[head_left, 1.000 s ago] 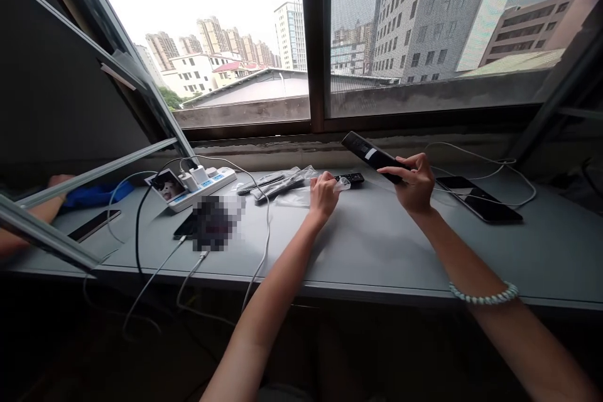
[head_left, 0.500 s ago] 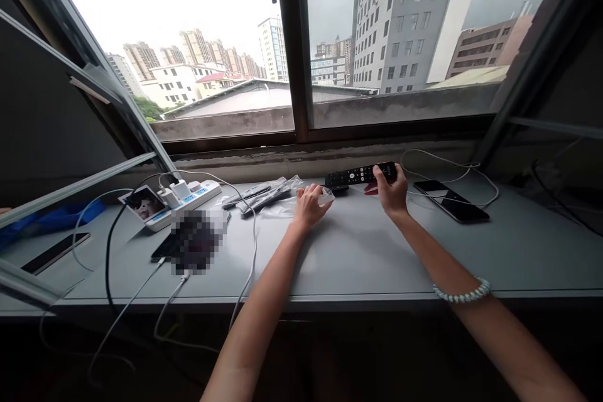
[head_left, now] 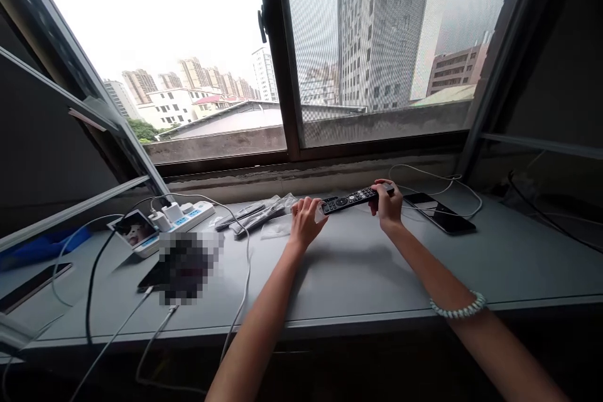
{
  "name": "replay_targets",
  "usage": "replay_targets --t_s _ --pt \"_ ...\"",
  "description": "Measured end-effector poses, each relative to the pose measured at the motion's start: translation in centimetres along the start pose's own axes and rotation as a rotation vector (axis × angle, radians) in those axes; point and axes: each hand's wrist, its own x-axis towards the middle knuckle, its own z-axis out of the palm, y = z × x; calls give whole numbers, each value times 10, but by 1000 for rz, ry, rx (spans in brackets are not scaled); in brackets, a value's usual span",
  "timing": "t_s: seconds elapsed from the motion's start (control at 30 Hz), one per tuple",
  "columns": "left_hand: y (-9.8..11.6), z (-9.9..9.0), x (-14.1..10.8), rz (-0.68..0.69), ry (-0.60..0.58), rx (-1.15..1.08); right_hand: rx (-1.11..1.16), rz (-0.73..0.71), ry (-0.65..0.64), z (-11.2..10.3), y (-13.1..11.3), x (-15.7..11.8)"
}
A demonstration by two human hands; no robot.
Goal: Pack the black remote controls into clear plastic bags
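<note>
"While the right hand clamps the remote by its right end, where does it point?"
"Leftward and slightly nearer, above the worktop, toward the left hand, whose grip holds clear plastic."

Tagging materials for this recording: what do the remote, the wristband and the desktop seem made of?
Remote: likely black plastic, fairly matte, given its dark body with little glare.
Wristband: perhaps plastic or beads, smooth-looking; pale, rounded segments show.
Desktop: grey laminate or painted board, possibly; soft reflections suggest slight sheen.
</note>
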Motion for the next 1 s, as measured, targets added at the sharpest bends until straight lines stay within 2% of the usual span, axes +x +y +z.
replay_targets --t_s 0.1,0.2,0.33,0.43,0.67,0.8,1.0 --pt "3 -3 0 42 14 8 -39 -23 6 -2 -2 1" --pt "7 -4 -1 71 -24 5 -127 -79 -11 -3 -4 -3" --pt "12 -3 -2 79 -122 -3 -269 -264 -46 -2 -7 -13" --pt "15 -2 -2 68 -166 -7 -332 -372 -112 -1 -8 -19" --pt "28 -1 -3 -2 -170 -63 -396 -473 -280 1 0 -27" --pt "27 4 -5 -94 -195 -76 -410 -389 -464 6 8 -34" --pt "28 9 -4 -123 -153 -107 -207 -28 -660 12 13 -32"
